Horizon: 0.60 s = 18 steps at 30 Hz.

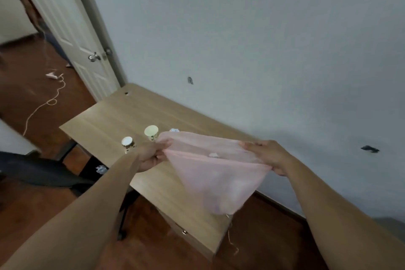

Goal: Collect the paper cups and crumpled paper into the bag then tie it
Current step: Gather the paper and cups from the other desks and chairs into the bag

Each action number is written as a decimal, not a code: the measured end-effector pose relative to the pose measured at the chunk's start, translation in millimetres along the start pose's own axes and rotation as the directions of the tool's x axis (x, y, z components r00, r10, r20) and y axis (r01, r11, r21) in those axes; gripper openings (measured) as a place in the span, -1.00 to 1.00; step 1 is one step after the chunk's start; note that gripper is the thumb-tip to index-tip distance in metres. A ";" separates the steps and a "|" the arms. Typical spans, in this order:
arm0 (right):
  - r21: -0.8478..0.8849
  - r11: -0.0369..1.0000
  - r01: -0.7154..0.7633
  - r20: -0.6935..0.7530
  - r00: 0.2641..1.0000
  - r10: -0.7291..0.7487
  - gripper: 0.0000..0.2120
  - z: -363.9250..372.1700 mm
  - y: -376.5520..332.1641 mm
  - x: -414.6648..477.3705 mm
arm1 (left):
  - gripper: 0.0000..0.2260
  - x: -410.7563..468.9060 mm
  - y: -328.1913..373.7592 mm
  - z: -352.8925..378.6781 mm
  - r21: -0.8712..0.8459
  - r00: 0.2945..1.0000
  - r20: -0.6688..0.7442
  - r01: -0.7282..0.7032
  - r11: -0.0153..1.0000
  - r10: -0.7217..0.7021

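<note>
While your left hand point(151, 155) and right hand point(268, 156) pinch its mouth edges, the pink bag point(217, 173) hangs stretched between your fingers above the table point(122, 116).

Both hands stretch a pink bag open above a wooden desk.

The left hand point(151, 155) and right hand point(268, 156) grip the pink bag point(215, 173); two paper cups point(151, 132) point(127, 143) stand on the desk point(114, 120).

No readable text, labels, brands or numbers anywhere. Dark markings on the 2 paper cups point(140, 139), too blurred to tell whether print or pattern.
</note>
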State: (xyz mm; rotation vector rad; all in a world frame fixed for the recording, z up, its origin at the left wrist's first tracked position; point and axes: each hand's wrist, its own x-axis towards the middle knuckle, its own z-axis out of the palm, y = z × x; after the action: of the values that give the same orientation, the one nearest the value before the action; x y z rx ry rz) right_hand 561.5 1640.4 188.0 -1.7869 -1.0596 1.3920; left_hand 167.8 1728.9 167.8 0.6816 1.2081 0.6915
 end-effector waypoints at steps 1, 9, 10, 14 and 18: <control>0.004 1.000 0.017 0.007 1.000 -0.017 -0.54 5.0 -5.0 12.4 | -0.94 1.9 5.1 -3.9 0.030 1.000 -0.029 0.004 1.000 -0.003; 0.161 0.981 0.109 -0.054 0.993 -0.102 -0.69 37.8 -35.0 90.8 | -0.85 36.2 -0.3 -27.8 -0.058 0.883 -0.424 0.196 0.979 -0.202; 0.174 0.980 0.098 -0.049 0.995 -0.091 -0.69 43.0 -36.1 95.2 | -0.94 41.6 -2.0 -29.8 -0.151 0.865 -0.428 0.218 0.964 -0.262; 0.189 0.982 0.013 0.056 0.998 -0.024 -0.64 57.1 -33.8 109.4 | -0.89 75.7 -1.4 -39.3 -0.489 0.789 -0.406 0.238 0.839 -0.460; 0.240 0.970 -0.043 0.015 0.999 0.041 -0.65 74.3 -33.8 122.0 | -0.92 116.8 5.2 -43.8 -0.378 0.754 -0.514 0.230 0.897 -0.410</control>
State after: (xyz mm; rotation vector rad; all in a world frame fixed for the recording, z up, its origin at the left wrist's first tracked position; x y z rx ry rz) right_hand 496.7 1763.8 142.2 -1.6351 -0.8233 1.4880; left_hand 149.2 1827.8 93.9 -0.0239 1.6958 0.7891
